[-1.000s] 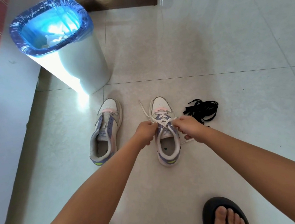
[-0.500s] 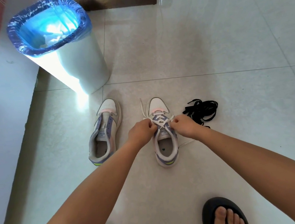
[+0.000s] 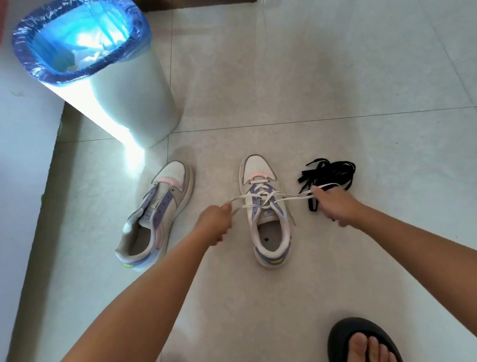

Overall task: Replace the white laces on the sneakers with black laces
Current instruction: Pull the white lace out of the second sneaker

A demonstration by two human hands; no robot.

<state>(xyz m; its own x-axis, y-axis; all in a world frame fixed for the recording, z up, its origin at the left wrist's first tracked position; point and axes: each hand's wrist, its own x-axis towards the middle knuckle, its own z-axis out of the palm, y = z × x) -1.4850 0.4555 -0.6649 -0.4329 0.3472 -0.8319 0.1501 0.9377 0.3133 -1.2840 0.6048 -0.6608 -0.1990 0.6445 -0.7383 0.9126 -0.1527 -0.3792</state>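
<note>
On the tiled floor (image 3: 338, 85), a white lace (image 3: 287, 197) of the right-hand sneaker (image 3: 267, 213) is pinched at each end by the left hand (image 3: 215, 223) and right hand (image 3: 337, 205). Black laces (image 3: 330, 174) lie just beside it.

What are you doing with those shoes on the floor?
A person is taking the white lace out of the right-hand sneaker. The left hand and right hand each pinch one end of it and pull outward to the sides. The lower rows are laced, so it is not out yet. The other sneaker has no lace in it. The black laces lie in a pile beside the shoes, waiting.
</note>
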